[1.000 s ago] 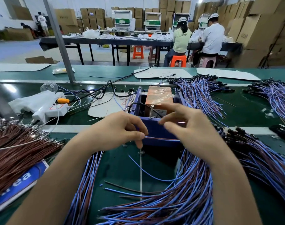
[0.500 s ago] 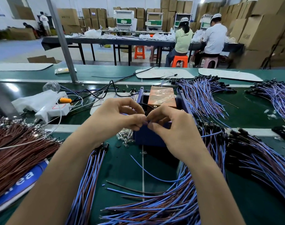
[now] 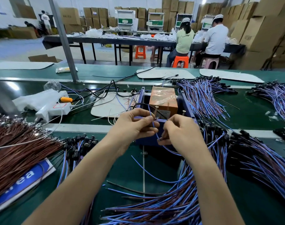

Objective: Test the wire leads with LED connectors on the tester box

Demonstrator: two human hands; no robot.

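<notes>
Wire lead [image 3: 155,130] pinched in both grips, just before the tester box [image 3: 188,111]: left hand [image 3: 135,125] high, right hand [image 3: 179,135] low. Runs near upright between them, free top nearest the left grip, beside the screw post [image 3: 156,109].

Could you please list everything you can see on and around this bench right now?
tester box: one, blue, bench centre, just beyond the hands.
orange block: one, taped, inside the tester box.
held wire lead: one, blue, between both hands at the box's front edge.
loose wire leads: several heaps, blue-purple with black connectors, in front, right and behind.
brown wires: one heap, left.
power strip: one, white, left of the box.
white pads: several, on the green bench.
seated workers: two, at the far table.
cardboard boxes: many, brown, background.
left hand: pinches the lead higher up.
right hand: pinches it lower.
</notes>
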